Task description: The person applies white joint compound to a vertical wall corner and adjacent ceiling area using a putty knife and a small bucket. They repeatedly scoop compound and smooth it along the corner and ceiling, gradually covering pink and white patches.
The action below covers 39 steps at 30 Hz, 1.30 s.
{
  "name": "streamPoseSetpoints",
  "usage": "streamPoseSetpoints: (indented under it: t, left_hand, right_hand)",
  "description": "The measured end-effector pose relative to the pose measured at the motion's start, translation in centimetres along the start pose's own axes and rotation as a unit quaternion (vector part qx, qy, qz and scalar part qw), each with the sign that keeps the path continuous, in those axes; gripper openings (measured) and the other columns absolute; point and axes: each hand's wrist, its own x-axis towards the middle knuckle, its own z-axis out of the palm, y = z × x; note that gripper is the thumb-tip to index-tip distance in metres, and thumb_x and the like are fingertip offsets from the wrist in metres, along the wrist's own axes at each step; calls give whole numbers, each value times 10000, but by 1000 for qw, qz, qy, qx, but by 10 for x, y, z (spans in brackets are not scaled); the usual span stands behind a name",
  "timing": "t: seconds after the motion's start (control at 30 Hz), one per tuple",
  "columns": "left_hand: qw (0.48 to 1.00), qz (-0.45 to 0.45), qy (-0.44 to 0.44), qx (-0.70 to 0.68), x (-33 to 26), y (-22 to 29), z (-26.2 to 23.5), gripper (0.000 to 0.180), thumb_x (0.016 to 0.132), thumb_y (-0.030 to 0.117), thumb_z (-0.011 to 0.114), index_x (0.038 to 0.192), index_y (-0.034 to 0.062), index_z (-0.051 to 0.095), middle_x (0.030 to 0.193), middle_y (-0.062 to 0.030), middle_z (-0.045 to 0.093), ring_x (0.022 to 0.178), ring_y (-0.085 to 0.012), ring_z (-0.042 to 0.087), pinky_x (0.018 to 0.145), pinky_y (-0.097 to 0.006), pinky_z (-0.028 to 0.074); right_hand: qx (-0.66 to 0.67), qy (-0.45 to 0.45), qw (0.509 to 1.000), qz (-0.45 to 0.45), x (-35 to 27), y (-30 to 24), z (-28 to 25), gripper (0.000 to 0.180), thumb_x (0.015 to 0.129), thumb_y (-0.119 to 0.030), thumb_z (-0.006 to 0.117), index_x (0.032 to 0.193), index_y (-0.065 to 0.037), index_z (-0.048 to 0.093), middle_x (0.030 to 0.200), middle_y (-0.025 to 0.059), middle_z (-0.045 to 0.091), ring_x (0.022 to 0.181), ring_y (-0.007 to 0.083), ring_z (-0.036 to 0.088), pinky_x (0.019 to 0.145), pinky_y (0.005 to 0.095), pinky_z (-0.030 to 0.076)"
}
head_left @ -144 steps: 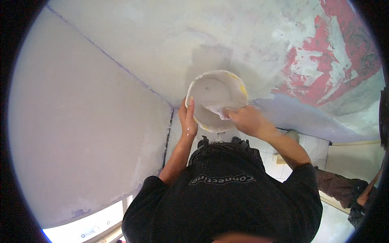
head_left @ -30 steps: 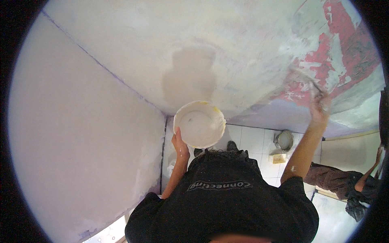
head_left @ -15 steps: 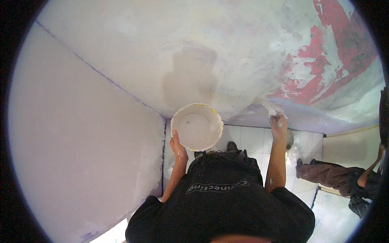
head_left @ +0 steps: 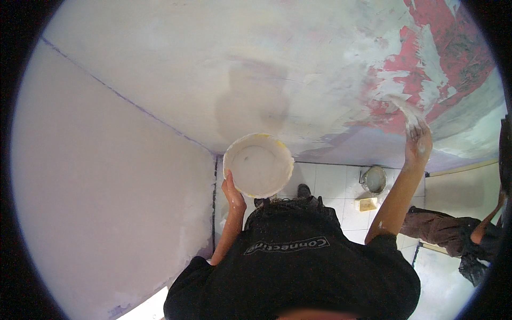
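Observation:
My left hand (head_left: 233, 194) is wrapped round the left side of a white bucket (head_left: 285, 145) with a yellow-stained rim, held in front of my body. Whitish putty (head_left: 255, 164) lies inside it. Out to the right, my right hand (head_left: 419, 137) is closed on a putty knife (head_left: 406, 106) coated in white. Its far end is at the front wall (head_left: 176, 64), by the lower edge of a pink patch (head_left: 408, 80) partly smeared with white. The knife's handle is hidden by my fingers.
A second plain wall (head_left: 106, 181) meets the front one at a corner on the left. On the tiled floor (head_left: 330, 184) stand a dirty bucket (head_left: 375, 180) and a small yellowish block or tray (head_left: 366, 204). Another person (head_left: 440, 229) is at the far right.
My right hand has swept up and to the right along the wall with the putty knife, uncovering the floor bucket and yellowish item. The left hand and its bucket have barely moved.

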Motion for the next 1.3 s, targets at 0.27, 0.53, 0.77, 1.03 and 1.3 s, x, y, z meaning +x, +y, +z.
streamPoseSetpoints:
  t: [0.27,0.53,0.77,1.03,1.3]
  left_hand:
    - [1000,12,-1,7,-26,1,62,549,907,433,454,1074,-83,545,1009,-146,601,898,-197,564,793,-322,438]
    - [1000,-15,-1,1,-59,-8,83,574,900,446,459,1108,-85,526,1022,-144,596,914,-202,562,801,-320,437]
    - [998,29,-51,-7,-65,-9,49,536,895,415,469,1122,-68,523,1060,-131,575,959,-190,527,835,-328,411]
    - [986,70,-145,30,-90,34,18,547,883,411,480,1124,-78,518,1072,-135,564,999,-195,492,898,-327,369]
    - [986,80,-146,26,-82,35,35,584,862,420,507,1150,-87,502,1092,-146,563,1019,-203,490,913,-336,362]
  right_hand:
    - [190,22,975,115,-9,-39,-5,292,875,-90,512,1123,65,501,1089,137,580,983,207,582,833,299,477]
    - [18,96,994,-58,-30,-56,-9,204,879,-162,561,955,25,589,863,48,610,739,95,528,633,250,423]
    - [-78,-466,844,-252,-130,-106,55,177,817,-142,550,943,-18,563,704,174,576,638,367,565,611,441,440]
    - [-209,-493,771,-345,-212,-157,101,239,808,-138,513,1037,-107,575,942,120,642,777,298,632,627,419,504]
    - [-184,-592,647,-443,-219,-149,81,316,797,-140,517,1106,-166,580,1151,28,586,1045,237,553,837,360,481]
